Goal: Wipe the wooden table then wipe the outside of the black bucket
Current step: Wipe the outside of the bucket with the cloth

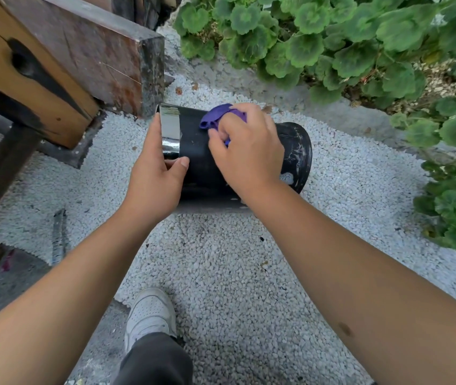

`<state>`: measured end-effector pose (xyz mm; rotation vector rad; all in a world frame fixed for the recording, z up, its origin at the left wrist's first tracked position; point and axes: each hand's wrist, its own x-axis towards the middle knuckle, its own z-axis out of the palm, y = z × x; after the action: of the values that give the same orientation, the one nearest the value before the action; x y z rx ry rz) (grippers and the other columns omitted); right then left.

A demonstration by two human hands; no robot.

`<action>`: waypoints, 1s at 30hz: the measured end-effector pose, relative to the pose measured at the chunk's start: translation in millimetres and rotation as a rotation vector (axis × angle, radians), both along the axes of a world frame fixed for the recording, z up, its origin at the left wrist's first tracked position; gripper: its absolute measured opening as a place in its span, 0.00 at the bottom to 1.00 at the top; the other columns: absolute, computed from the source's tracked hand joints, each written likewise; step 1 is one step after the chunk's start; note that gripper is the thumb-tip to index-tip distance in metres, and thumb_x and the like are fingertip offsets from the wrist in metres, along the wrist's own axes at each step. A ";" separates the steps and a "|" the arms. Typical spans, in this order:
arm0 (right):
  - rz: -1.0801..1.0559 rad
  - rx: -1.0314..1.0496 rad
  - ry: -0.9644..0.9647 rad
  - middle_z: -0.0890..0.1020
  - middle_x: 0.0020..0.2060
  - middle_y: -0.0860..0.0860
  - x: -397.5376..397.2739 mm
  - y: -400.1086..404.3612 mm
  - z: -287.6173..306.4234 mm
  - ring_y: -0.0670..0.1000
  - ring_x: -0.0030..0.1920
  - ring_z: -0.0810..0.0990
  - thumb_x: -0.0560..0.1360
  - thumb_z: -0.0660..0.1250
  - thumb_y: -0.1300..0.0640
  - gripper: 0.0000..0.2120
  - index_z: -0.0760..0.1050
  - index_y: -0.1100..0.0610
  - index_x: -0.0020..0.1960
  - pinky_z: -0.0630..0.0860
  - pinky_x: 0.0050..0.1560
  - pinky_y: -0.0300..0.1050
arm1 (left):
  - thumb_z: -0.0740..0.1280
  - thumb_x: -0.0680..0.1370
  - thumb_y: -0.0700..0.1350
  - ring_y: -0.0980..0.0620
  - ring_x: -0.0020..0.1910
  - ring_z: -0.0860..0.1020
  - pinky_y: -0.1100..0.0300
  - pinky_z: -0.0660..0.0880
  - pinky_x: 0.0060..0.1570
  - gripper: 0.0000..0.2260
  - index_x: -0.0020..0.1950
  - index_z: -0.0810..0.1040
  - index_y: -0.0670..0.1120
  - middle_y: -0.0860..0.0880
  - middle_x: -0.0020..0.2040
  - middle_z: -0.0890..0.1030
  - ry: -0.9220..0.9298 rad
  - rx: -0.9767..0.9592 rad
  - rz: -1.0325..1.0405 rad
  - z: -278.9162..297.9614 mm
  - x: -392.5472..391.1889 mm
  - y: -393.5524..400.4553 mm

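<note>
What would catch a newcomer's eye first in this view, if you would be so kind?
Most striking is the black bucket lying on its side on the white gravel at centre, with the left hand gripping its end and the right hand pressing a purple cloth against its side. The wooden table fills the upper left and green plants the upper right.

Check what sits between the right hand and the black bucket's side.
In the head view, a purple cloth lies between the right hand and the black bucket, bunched under the fingers against its wall.
</note>
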<state>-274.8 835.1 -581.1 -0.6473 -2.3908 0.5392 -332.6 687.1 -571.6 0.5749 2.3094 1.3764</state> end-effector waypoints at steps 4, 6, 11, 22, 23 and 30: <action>-0.050 -0.024 -0.075 0.78 0.48 0.50 9.3 26.5 -12.2 0.56 0.48 0.75 0.74 0.66 0.50 0.06 0.76 0.49 0.49 0.73 0.33 0.44 | 0.62 0.81 0.37 0.53 0.59 0.80 0.43 0.74 0.64 0.32 0.81 0.52 0.55 0.55 0.68 0.76 -0.005 0.005 -0.001 -4.0 -5.7 -0.9; -0.060 0.019 -0.172 0.77 0.50 0.51 13.3 41.8 -18.4 0.56 0.50 0.74 0.75 0.63 0.49 0.13 0.75 0.45 0.59 0.73 0.35 0.45 | 0.63 0.81 0.40 0.55 0.59 0.80 0.45 0.74 0.64 0.33 0.81 0.52 0.56 0.57 0.69 0.75 0.001 0.003 0.012 -7.2 -7.0 -2.1; -0.176 -0.085 -0.269 0.74 0.53 0.50 22.5 73.2 -27.3 0.57 0.53 0.71 0.76 0.59 0.48 0.14 0.77 0.42 0.59 0.71 0.40 0.46 | 0.66 0.77 0.40 0.64 0.57 0.79 0.65 0.75 0.56 0.29 0.77 0.63 0.52 0.62 0.67 0.76 0.078 0.127 0.082 -17.2 5.8 -9.3; -0.146 -0.469 0.013 0.75 0.49 0.43 6.7 56.7 13.4 0.53 0.43 0.80 0.73 0.62 0.57 0.12 0.82 0.48 0.51 0.79 0.43 0.51 | 0.68 0.79 0.41 0.53 0.43 0.80 0.59 0.78 0.40 0.38 0.80 0.50 0.62 0.62 0.52 0.80 0.074 0.001 0.010 -28.2 6.9 -11.8; -0.079 -0.476 0.056 0.75 0.49 0.42 1.6 42.2 23.3 0.53 0.42 0.81 0.73 0.63 0.58 0.12 0.81 0.47 0.51 0.79 0.41 0.53 | 0.68 0.79 0.41 0.53 0.43 0.80 0.59 0.78 0.42 0.38 0.80 0.50 0.61 0.62 0.54 0.80 0.072 0.011 0.002 -28.4 7.4 -9.8; 0.164 0.120 -0.183 0.74 0.65 0.45 -7.6 -30.3 28.8 0.57 0.54 0.72 0.75 0.63 0.48 0.20 0.71 0.44 0.67 0.74 0.41 0.49 | 0.68 0.77 0.46 0.61 0.41 0.81 0.67 0.75 0.38 0.39 0.81 0.49 0.58 0.67 0.51 0.80 0.135 0.005 -0.013 -31.0 2.3 -1.9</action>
<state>-282.4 804.8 -552.3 -0.4677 -2.6416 0.4152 -330.3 685.3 -602.6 0.7036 2.4037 1.3759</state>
